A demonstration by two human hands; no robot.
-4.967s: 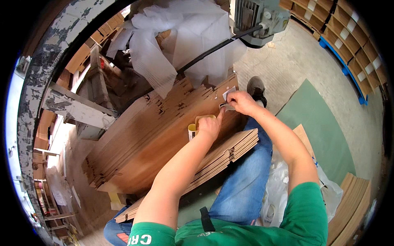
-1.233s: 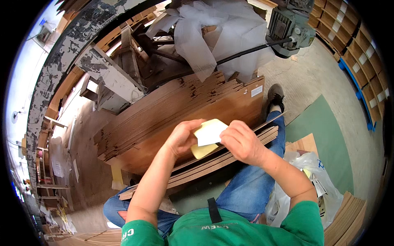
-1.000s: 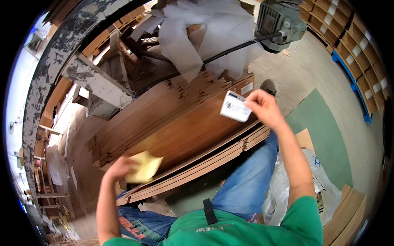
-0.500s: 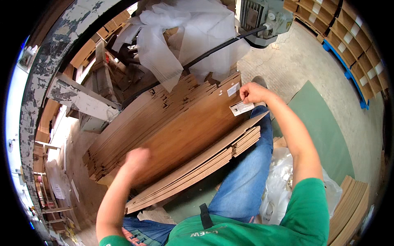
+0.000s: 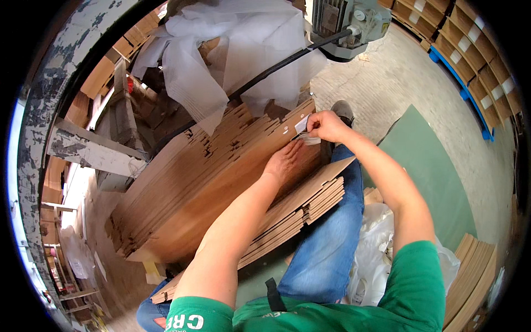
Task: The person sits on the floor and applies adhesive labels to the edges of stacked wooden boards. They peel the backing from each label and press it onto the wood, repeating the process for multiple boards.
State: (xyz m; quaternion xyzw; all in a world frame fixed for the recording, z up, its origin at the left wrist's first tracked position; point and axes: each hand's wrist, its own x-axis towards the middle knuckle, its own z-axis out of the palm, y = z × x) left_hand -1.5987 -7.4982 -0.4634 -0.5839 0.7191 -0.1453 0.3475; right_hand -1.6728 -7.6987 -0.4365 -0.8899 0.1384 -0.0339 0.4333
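A tall stack of brown cardboard sheets (image 5: 221, 193) stands on edge in front of me, slanting up to the right. My left hand (image 5: 283, 161) lies on the face of the front sheet, fingers stretched out toward a white printed label (image 5: 313, 140). Pinched fingers of my right hand (image 5: 329, 127) are at that label's upper edge, near the sheet's right end. The fingertips partly cover the label. Just beside them, a smaller white label (image 5: 301, 124) sits on the cardboard. Closer to me, a thinner pile of folded cardboard (image 5: 298, 213) leans across my legs.
Translucent foam wrap (image 5: 249, 44) hangs behind the stack, crossed by a black bar from a grey motor (image 5: 348, 27). A painted metal frame (image 5: 94, 149) stands left. Cartons on a blue pallet (image 5: 462, 83), a green mat (image 5: 426, 166), a plastic bag (image 5: 376, 238) and more cardboard (image 5: 470, 276) are right.
My left hand has swung from the stack's lower left up to the front sheet beside the label. My right hand and the label have shifted slightly left, and the label is now flatter against the cardboard.
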